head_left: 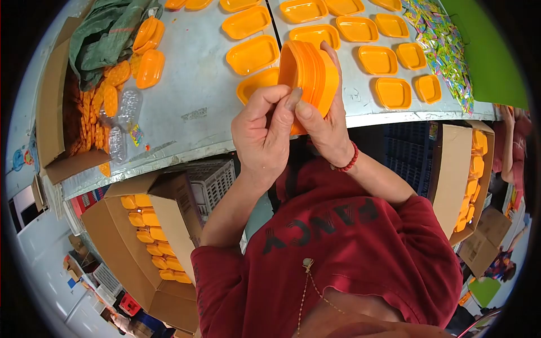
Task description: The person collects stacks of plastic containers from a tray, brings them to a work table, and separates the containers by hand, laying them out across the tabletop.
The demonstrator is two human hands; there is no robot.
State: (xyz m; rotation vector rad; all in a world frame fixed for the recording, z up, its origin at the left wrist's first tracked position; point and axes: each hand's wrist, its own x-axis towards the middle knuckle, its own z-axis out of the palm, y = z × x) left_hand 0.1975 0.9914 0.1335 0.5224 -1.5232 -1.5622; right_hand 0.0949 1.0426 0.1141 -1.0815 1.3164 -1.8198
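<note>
A stack of nested orange plastic trays is held up on its side above the table's front edge. My right hand is wrapped round the stack's right side, thumb in front and fingers mostly hidden behind it. At the lower left of the stack, my left hand is closed with its thumb and fingers pinching the tray rims. Just behind the hands, an orange tray lies on the table, partly covered by the stack. Several more large trays, such as one orange tray, lie singly in rows beyond.
Smaller trays and a pile of colourful packets lie at the right of the table. A cardboard box of orange pieces stands at the left, by clear plastic containers. Below are boxes of orange items. Another person is at right.
</note>
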